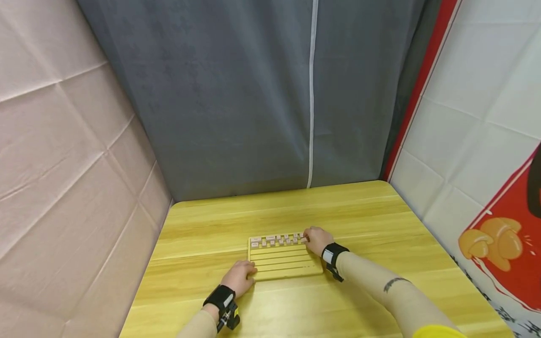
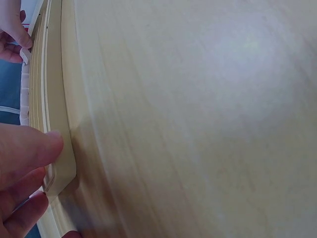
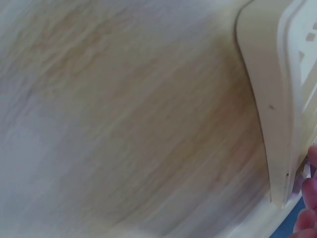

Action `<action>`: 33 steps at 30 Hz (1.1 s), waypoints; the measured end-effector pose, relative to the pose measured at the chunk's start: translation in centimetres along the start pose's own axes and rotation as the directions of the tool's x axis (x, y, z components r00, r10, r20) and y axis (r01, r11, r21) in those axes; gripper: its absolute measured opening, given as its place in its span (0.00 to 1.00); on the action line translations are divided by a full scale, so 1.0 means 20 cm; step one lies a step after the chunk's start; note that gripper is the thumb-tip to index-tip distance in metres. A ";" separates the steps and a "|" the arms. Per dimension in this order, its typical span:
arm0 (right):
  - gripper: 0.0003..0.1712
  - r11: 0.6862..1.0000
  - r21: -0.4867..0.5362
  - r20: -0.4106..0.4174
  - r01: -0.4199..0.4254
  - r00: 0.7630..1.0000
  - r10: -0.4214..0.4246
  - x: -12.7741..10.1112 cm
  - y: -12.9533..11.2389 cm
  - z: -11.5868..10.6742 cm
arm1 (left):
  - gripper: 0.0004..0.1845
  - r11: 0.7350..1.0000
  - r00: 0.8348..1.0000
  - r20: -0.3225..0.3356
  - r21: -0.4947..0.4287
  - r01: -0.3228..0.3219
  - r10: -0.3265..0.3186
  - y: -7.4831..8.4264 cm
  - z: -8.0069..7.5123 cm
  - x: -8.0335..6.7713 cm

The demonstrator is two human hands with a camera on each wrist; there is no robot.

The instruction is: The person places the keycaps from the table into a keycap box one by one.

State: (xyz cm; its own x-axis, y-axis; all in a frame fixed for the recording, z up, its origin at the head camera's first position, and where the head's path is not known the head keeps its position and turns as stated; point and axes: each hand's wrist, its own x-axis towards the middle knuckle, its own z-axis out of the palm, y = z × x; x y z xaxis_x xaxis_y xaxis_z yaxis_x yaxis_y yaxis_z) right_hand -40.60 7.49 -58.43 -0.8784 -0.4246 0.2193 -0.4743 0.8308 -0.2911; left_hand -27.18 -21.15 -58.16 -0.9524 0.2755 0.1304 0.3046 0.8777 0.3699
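Note:
On the table lies a yellow slotted tray [image 1: 285,264] with grooves running across it. Two staggered rows of pale pink keycaps [image 1: 272,243] sit along its far side. My left hand [image 1: 239,277] holds the tray's near left corner; the left wrist view shows the thumb [image 2: 47,146] against the edge and the fingers curled by the corner. At the far right end of the rows, my right hand [image 1: 318,239] pinches a small pale keycap [image 2: 26,54]. In the right wrist view only the fingertips [image 3: 309,193] show, beside the tray's side wall [image 3: 267,94].
The wood-grain table [image 1: 203,239] extends around the tray on all sides. A grey curtain [image 1: 236,103] hangs behind its far edge. Pale cloth walls [image 1: 72,164] stand to the left and right, the right one with a red print [image 1: 515,234].

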 end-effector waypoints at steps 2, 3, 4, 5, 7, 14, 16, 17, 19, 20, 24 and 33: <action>0.08 1.000 0.002 -0.003 0.002 1.000 -0.002 0.00 0.00 0.00 | 0.13 1.000 1.000 -0.001 -0.005 -0.001 0.001 0.00 0.00 0.00; 0.08 1.000 0.003 -0.005 0.002 1.000 -0.002 0.00 0.01 0.00 | 0.13 1.000 1.000 -0.002 -0.005 -0.002 0.002 0.00 0.00 0.00; 0.07 1.000 0.006 -0.005 0.002 1.000 -0.002 0.00 0.01 0.00 | 0.13 1.000 1.000 -0.001 -0.005 0.001 -0.001 0.01 0.00 -0.01; 0.06 1.000 0.004 -0.004 0.002 1.000 -0.002 0.00 0.01 0.00 | 0.13 1.000 1.000 0.000 -0.004 0.001 -0.001 0.01 -0.01 -0.01; 0.05 1.000 -0.002 0.001 0.003 1.000 -0.003 0.01 0.02 0.01 | 0.13 1.000 1.000 0.002 -0.005 0.002 -0.002 0.01 -0.01 -0.01; 0.05 1.000 -0.012 0.009 0.004 1.000 -0.004 0.01 0.02 0.00 | 0.13 1.000 1.000 -0.003 0.017 -0.011 0.011 0.01 -0.01 0.00; 0.04 1.000 -0.015 0.007 0.000 1.000 0.000 0.01 0.01 0.00 | 0.13 1.000 1.000 -0.007 0.018 -0.009 0.009 0.00 0.00 0.00; 0.04 1.000 -0.018 0.008 -0.002 1.000 0.002 0.01 0.01 0.00 | 0.13 1.000 1.000 -0.010 0.016 -0.011 0.011 0.00 0.00 0.00; 0.03 1.000 -0.023 0.010 -0.003 1.000 0.003 0.00 0.00 0.00 | 0.13 1.000 1.000 -0.015 0.019 -0.011 0.011 -0.01 0.01 0.00; 0.04 1.000 -0.023 0.012 -0.005 1.000 0.005 0.00 -0.01 0.00 | 0.13 1.000 1.000 -0.017 0.016 -0.010 0.011 -0.01 0.01 0.00; 0.05 1.000 -0.012 0.013 -0.002 1.000 0.002 0.00 -0.03 -0.01 | 0.13 1.000 1.000 -0.020 0.012 -0.013 0.014 -0.01 0.02 -0.01; 0.05 0.999 0.033 0.017 -0.037 0.999 0.036 0.01 -0.02 -0.03 | 0.14 1.000 1.000 0.005 0.003 -0.005 0.005 -0.02 0.01 0.00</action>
State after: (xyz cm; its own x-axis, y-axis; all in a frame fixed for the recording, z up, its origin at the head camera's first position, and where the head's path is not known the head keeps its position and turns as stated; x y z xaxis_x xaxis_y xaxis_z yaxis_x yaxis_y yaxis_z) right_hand -40.49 7.24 -57.71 -0.8958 -0.4004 0.1928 -0.4435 0.8335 -0.3294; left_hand -27.22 -21.39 -58.45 -0.9509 0.2818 0.1276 0.3092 0.8776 0.3663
